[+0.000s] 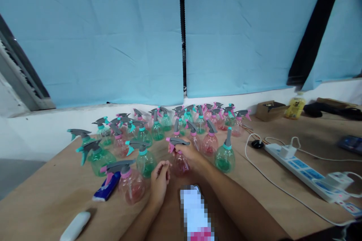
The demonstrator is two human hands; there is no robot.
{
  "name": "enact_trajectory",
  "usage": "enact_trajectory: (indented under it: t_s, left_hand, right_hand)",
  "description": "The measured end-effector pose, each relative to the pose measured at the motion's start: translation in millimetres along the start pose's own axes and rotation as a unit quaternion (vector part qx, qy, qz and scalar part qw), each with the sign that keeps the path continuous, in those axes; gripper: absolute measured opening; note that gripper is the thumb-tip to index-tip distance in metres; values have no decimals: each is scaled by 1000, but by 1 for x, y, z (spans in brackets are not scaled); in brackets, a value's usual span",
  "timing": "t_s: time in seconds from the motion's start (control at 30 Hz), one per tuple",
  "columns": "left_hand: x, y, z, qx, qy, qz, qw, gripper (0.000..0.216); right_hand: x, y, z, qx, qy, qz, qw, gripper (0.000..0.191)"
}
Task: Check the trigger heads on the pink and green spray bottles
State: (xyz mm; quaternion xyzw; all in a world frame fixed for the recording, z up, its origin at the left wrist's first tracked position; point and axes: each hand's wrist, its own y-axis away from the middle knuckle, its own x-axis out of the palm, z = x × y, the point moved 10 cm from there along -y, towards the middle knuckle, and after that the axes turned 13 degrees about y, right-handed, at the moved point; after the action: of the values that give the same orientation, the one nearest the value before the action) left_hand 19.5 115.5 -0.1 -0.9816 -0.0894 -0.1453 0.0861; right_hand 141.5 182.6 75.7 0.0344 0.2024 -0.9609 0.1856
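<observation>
**Firmly clasped: one pink bottle just below the frame's centre**

Just below centre, the pink bottle (180, 164) is clasped at its neck by the right hand (190, 153), with the fingers closed under the grey trigger head (179, 142). Such a hold likely steadies it upright on the table. The left hand (160, 180) is held half curled just beside it, lower centre, with nothing seen in it.

Behind and to the left, green and pink bottles (152, 131) are massed upright and close together, probably so that each can be reached. A blue pack (106, 188) and a white object (75, 226) are laid at lower left, and a pixelated block (195, 211) below the hands.

A power strip (299, 165) with cables is stretched across the right of the brown table (42, 203). A box (270, 110) and a yellow bottle (295, 107) are set at upper right, beneath blue sheets (113, 37) hung across the wall.
</observation>
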Motion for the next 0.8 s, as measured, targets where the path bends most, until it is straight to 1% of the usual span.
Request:
enact_trajectory:
  t_s: [0.13,0.27,0.4,0.47,0.6,0.7,0.8]
  left_hand:
    - [0,-1,1,-2,-2,6,1000,39]
    - [0,-1,2,1,-10,9,1000,38]
    - [2,-1,1,10,-15,17,1000,39]
    - [3,-1,0,14,-19,20,1000,39]
    - [3,0,0,14,-20,22,999,40]
    - [2,-1,1,15,-20,21,999,40]
    - [2,-1,2,14,-18,24,999,39]
  right_hand:
    - [-3,3,2,-13,-5,-1,1000,17]
    - [-2,4,-2,-10,30,31,999,25]
    - [-3,5,-2,-29,11,34,999,33]
    - [-2,5,-4,-23,4,27,999,31]
    - [-3,2,-6,-16,-7,7,1000,21]
    - [-2,0,-6,-23,-11,17,1000,17]
    - [-4,0,-11,-9,13,22,1000,18]
